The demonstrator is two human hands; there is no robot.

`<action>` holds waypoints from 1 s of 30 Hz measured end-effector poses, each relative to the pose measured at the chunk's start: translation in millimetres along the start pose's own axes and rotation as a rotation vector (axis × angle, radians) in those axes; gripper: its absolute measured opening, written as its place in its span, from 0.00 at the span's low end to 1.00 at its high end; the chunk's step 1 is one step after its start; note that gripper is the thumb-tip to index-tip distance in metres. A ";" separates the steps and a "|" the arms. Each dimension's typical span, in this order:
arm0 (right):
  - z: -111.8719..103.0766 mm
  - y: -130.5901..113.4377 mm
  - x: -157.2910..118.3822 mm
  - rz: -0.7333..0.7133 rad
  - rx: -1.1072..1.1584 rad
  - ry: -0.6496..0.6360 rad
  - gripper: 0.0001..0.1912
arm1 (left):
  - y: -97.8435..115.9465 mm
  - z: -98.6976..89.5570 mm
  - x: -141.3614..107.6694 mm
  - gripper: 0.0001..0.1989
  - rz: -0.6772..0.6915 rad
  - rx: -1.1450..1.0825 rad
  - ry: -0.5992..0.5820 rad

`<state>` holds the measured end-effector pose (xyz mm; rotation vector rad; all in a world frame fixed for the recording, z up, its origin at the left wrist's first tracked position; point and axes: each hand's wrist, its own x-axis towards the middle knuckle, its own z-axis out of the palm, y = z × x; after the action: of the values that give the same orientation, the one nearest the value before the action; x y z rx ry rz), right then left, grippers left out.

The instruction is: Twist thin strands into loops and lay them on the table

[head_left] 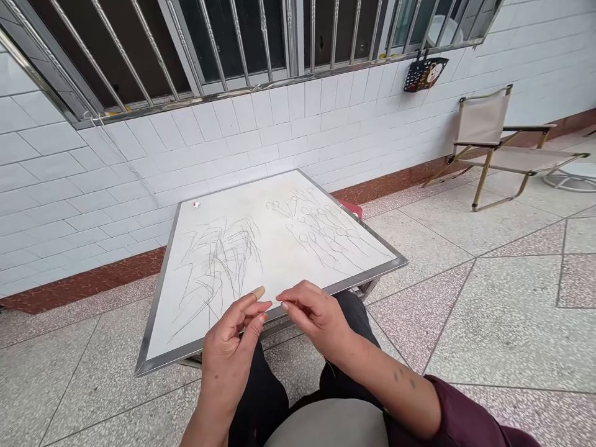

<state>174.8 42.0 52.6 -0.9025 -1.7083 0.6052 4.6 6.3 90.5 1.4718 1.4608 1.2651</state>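
My left hand [237, 338] is closed in a pinch above the near edge of the white table [274, 248], with a tan covering on one fingertip. Facing it, my right hand [316, 316] pinches too, its fingertips a small gap away. A thin wire-like strand [274, 302] seems to run between the fingertips, and a fine end hangs below my right hand. On the table's left side lie several long, bent dark strands [216, 261]. Several strands with looped ends [321, 226] are spread on the right side. Whether they are wire or thread I cannot tell.
A small white-and-red object [196, 205] lies at the table's far left corner. The table stands by a white tiled wall [223, 139] below a barred window. A dark basket [424, 74] hangs from the bars. A folding chair [503, 146] stands right, on the tiled floor.
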 end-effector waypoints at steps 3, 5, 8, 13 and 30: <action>-1.5 1.8 -0.9 -0.021 0.039 -0.004 0.07 | -4.3 -2.1 0.0 0.19 0.013 0.008 -0.050; -2.4 2.1 -1.9 0.002 0.048 -0.002 0.06 | -6.2 -2.1 -0.9 0.19 0.017 0.006 -0.075; -5.1 1.7 -3.9 0.010 0.029 -0.010 0.05 | -6.9 -1.0 -3.2 0.18 0.024 0.029 -0.105; -12.6 2.5 -10.1 -0.081 0.003 -0.080 0.07 | -4.5 -1.5 -7.5 0.15 0.066 0.072 -0.129; -21.4 -2.8 -21.5 -0.097 0.074 -0.038 0.07 | 4.6 7.7 -32.9 0.17 0.267 0.216 0.029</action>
<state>197.7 22.1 49.2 -0.7560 -1.7412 0.6198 17.0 -25.4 87.4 1.8486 1.4939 1.3209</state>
